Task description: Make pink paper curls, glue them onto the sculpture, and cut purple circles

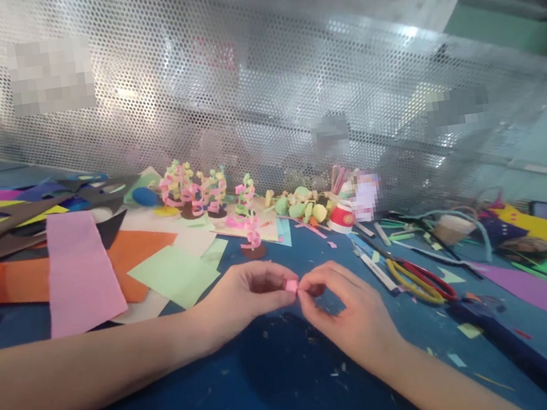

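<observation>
Between the fingertips of both hands is a small folded piece of pink paper [291, 286]. My left hand [249, 294] pinches it from the left with thumb and index finger. From the right, my right hand [344, 300] is closed in a pinch at the paper's right edge; what exactly lies between those fingertips is hidden. Just beyond the hands stands a curly pink and green paper figure [250, 225] on a round brown base. Several similar paper figures [196, 191] stand further back on the left.
Coloured paper sheets, among them a pink strip [78, 271] and a pale green sheet [174, 275], cover the left. To the right lie scissors [422, 279] with yellow and red handles, a cutter knife [377, 269], a dark blue tool [514, 345] and paper scraps. Behind rises a perforated metal screen [259, 92].
</observation>
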A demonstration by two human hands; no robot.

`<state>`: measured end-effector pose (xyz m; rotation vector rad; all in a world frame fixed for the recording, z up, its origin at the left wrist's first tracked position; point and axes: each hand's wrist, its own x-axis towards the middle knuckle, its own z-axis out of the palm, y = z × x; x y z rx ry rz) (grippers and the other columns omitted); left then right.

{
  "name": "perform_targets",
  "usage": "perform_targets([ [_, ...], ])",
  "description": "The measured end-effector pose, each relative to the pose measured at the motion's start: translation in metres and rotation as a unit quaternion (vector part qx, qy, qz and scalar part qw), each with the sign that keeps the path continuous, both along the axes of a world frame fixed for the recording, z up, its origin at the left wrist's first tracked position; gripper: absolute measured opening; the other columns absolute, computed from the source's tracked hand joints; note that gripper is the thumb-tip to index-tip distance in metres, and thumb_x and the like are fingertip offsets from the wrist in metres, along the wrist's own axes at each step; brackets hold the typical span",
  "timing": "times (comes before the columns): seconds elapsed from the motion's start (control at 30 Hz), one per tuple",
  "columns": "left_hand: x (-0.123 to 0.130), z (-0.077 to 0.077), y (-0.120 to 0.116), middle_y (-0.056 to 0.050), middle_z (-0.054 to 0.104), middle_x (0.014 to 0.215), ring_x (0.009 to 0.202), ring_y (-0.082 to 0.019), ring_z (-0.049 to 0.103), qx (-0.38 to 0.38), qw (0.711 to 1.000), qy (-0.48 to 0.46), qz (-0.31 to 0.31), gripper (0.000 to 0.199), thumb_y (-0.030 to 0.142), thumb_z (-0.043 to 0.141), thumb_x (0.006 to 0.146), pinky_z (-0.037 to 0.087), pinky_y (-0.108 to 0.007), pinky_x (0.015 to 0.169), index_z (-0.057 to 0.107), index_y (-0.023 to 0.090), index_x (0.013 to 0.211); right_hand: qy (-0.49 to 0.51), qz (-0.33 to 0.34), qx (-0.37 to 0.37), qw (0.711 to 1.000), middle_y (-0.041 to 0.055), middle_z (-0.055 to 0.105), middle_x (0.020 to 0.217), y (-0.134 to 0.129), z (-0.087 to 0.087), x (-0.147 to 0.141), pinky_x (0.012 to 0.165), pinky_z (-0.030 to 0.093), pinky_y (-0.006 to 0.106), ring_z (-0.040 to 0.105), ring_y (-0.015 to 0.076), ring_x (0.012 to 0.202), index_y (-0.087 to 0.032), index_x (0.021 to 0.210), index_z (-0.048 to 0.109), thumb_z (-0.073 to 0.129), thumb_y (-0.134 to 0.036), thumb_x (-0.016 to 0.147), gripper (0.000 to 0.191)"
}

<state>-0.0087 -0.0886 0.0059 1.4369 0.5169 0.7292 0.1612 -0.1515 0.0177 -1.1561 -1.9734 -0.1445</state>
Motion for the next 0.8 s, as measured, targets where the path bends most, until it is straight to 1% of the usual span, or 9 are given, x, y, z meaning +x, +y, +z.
perform_targets([
  [0.13,0.0000,-0.0004,0.0003,-0.004,0.070,0.094,0.091,-0.017,0.062,-0.009,1.000,0.010,-0.003,0.028,0.032,0.069,0.071,0.045,-0.028,0.085,0.067,0.019,0.095,0.004,-0.004,-0.006,1.000,-0.0006,0.056,0.071,0.0002,-0.0004,-0.0002,0.063,0.045,0.024,0.053,0.0114,0.066,-0.020,0.077,0.055,0.051,-0.012,0.079,0.009],
  [0.23,-0.0003,-0.0013,0.0004,-0.003,0.070,0.089,0.088,-0.017,0.063,-0.015,1.000,0.015,0.014,0.033,0.032,0.071,0.069,0.046,-0.029,0.083,0.065,0.021,0.099,-0.002,-0.009,0.010,1.000,-0.0012,0.054,0.067,0.0001,0.0004,-0.0015,0.060,0.045,0.024,0.052,0.0112,0.062,-0.020,0.074,0.054,0.051,-0.010,0.078,0.011],
  [0.33,-0.0007,-0.0001,-0.0003,-0.001,0.069,0.083,0.083,-0.015,0.062,-0.004,1.000,0.003,0.024,0.027,0.031,0.070,0.070,0.046,-0.027,0.080,0.063,0.020,0.093,0.004,0.002,0.000,1.000,-0.0005,0.057,0.069,0.0009,0.0025,-0.0014,0.062,0.046,0.024,0.054,0.0114,0.064,-0.020,0.075,0.056,0.052,-0.010,0.078,0.011],
  [0.43,-0.0007,0.0031,-0.0014,-0.002,0.067,0.084,0.084,-0.014,0.062,0.002,1.000,-0.013,0.020,0.022,0.031,0.068,0.073,0.046,-0.026,0.082,0.063,0.017,0.089,0.039,-0.005,-0.033,0.999,0.0003,0.060,0.075,0.0028,0.0044,0.0016,0.066,0.047,0.025,0.057,0.0120,0.068,-0.020,0.079,0.059,0.054,-0.012,0.079,0.009],
  [0.57,-0.0005,0.0060,-0.0026,-0.002,0.067,0.083,0.082,-0.014,0.061,0.001,1.000,-0.019,0.023,0.023,0.031,0.067,0.074,0.046,-0.026,0.083,0.064,0.016,0.091,0.074,-0.032,-0.046,0.996,0.0006,0.061,0.076,0.0051,0.0053,0.0053,0.067,0.049,0.027,0.059,0.0132,0.068,-0.020,0.081,0.060,0.056,-0.015,0.079,0.007],
  [0.8,-0.0003,0.0044,-0.0017,-0.003,0.068,0.088,0.085,-0.016,0.062,-0.001,0.999,-0.024,0.022,0.022,0.030,0.069,0.072,0.047,-0.028,0.084,0.066,0.017,0.089,0.072,-0.018,-0.057,0.996,-0.0006,0.061,0.073,0.0034,0.0061,0.0025,0.065,0.049,0.025,0.058,0.0120,0.066,-0.021,0.079,0.061,0.057,-0.016,0.078,0.007],
])
